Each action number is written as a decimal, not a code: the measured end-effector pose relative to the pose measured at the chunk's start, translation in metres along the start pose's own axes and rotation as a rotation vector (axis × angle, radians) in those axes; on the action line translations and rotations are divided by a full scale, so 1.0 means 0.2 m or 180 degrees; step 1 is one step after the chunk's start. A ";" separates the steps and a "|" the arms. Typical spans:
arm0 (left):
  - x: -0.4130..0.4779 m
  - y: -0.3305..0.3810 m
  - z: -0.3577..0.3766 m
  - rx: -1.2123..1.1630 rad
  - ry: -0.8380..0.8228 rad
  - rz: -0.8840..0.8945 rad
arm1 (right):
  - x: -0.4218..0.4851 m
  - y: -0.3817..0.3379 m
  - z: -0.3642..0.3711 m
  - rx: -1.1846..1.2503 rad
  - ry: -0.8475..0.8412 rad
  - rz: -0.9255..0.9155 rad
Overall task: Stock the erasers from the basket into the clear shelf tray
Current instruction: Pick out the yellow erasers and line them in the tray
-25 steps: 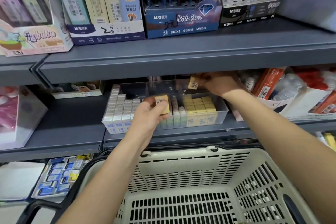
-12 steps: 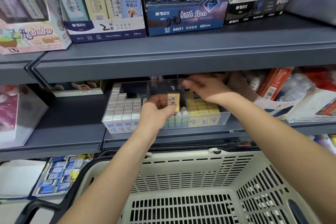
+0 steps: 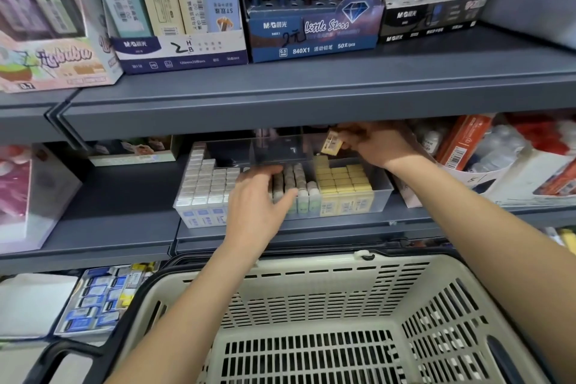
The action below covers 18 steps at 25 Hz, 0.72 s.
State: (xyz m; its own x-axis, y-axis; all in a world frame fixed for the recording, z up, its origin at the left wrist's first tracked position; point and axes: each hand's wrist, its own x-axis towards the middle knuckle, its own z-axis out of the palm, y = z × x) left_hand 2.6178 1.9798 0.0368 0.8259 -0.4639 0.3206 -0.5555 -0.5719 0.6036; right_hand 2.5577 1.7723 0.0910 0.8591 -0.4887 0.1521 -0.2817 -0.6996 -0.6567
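Placing: right hand (image 3: 375,148) pinches a yellow block eraser (image 3: 332,146) over the rear of the clear plastic tray (image 3: 382,196), left hand (image 3: 255,209) resting slack on its front; next, probably slot the eraser down.

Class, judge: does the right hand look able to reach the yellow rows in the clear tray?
Likely yes: the right hand, pinching a yellow eraser, hovers above the yellow rows in the tray; nothing lies between.

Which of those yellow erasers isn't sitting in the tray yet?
The yellow eraser pinched in the right hand, held over the clear tray. The other yellow erasers stand packed in rows inside its right section.
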 end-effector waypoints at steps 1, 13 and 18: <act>-0.01 -0.01 0.01 0.0341 -0.0073 0.0069 | 0.02 0.01 0.00 -0.0068 0.0138 -0.0047; -0.04 -0.06 0.05 0.0608 -0.0081 0.0266 | 0.24 0.13 0.22 -0.0898 -0.0951 0.0045; -0.13 -0.04 -0.03 -0.0262 -0.0150 0.0478 | 0.05 0.09 0.14 -0.0651 -0.0482 -0.0106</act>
State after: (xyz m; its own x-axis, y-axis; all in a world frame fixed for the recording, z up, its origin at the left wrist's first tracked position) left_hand 2.6003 2.0003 0.0276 0.7276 -0.5723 0.3782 -0.6610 -0.4374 0.6097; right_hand 2.5743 1.7699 0.0604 0.9192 -0.3907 0.0485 -0.3196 -0.8124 -0.4877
